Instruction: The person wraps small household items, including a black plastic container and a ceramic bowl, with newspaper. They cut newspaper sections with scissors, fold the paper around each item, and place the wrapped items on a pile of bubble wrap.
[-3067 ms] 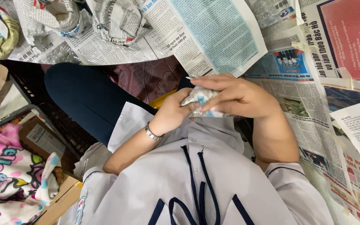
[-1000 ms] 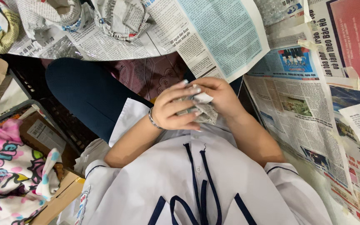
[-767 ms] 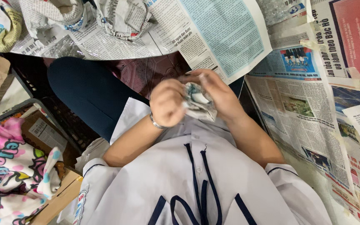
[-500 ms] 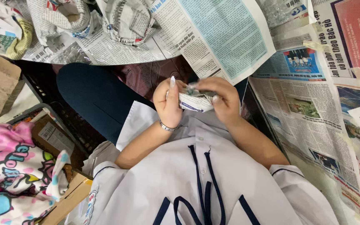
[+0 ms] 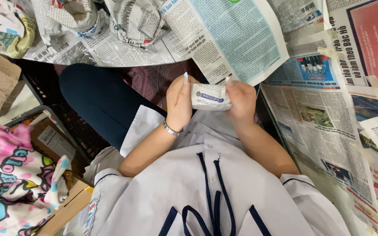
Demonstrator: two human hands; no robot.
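Head view shows a small white packet [image 5: 211, 97] lying crosswise between both hands, left hand [image 5: 179, 105] and right hand [image 5: 241, 100] pinching opposite ends.

I'm seeing a small white packet [image 5: 211, 96] with blue print, a bit crumpled, held flat-on toward me, pinched at both ends above the lap.

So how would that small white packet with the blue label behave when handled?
The small white packet with the blue label probably feels light and soft: left hand and right hand pinch its ends, and its surface looks creased. It seems unlikely to roll.
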